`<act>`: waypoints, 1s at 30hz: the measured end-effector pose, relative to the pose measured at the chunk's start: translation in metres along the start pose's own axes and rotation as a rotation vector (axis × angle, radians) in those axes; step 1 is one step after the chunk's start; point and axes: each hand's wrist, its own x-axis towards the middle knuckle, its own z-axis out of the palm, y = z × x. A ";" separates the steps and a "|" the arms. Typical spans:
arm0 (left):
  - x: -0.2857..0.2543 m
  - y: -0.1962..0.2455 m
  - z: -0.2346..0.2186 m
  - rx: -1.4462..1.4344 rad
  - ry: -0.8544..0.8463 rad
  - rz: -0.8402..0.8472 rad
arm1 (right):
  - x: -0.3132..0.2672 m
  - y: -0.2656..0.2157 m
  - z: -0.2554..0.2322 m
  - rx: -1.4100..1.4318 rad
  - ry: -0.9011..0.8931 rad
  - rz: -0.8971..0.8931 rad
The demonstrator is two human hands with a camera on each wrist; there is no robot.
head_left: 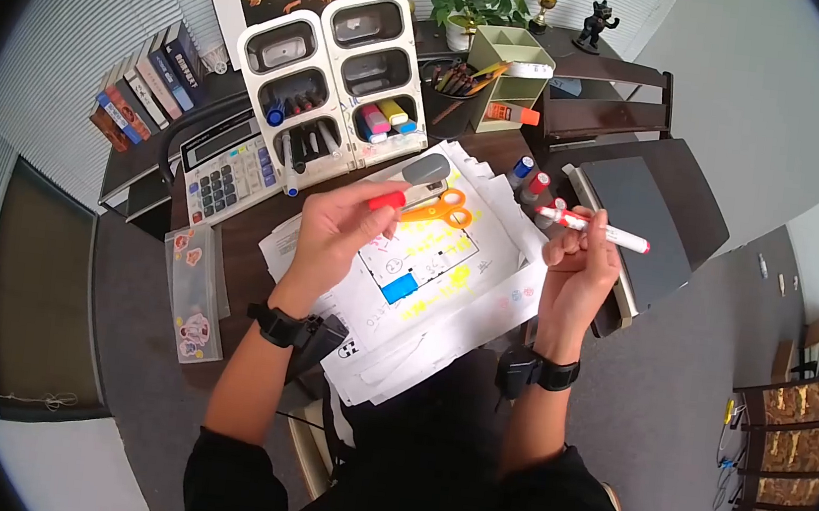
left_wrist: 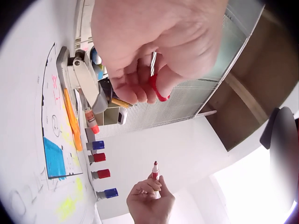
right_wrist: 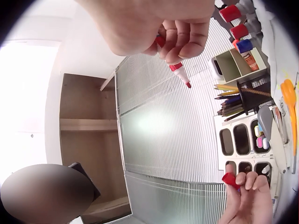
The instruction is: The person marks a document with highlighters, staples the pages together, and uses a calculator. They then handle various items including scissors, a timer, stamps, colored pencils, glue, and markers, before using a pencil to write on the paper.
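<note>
Between thumb and fingers my left hand (head_left: pixel 336 232) pinches a red marker cap (head_left: pixel 387 200), held above the papers. My right hand (head_left: pixel 582 274) grips a white and red marker (head_left: pixel 621 238), uncapped, its red tip (right_wrist: pixel 188 85) bare and pointing toward the left hand. The two hands are well apart. Below them lies a stack of papers (head_left: pixel 485 293); the top sheet carries a drawn plan with a blue block (head_left: pixel 399 288) and yellow highlighter marks. Orange scissors (head_left: pixel 452 208) and a grey and white stapler (head_left: pixel 426 172) rest on its far part.
Several capped markers (head_left: pixel 538 185) stand at the papers' right edge. Behind are a white organizer (head_left: pixel 366 151) with pens and highlighters, a mesh pencil cup (head_left: pixel 448 110) and a green holder (head_left: pixel 511 52). A calculator (head_left: pixel 223 176) and a clear stickered case (head_left: pixel 193 273) are at the left.
</note>
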 end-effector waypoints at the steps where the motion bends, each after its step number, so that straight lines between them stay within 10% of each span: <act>1: -0.001 -0.001 0.001 0.022 -0.023 -0.029 | -0.003 0.004 0.001 -0.040 -0.025 0.000; 11: -0.002 -0.007 0.008 0.026 -0.060 -0.185 | -0.023 0.032 0.011 -0.124 -0.260 0.140; 30: -0.002 0.002 0.006 0.020 0.219 0.035 | -0.021 0.059 0.026 -0.666 -0.578 0.159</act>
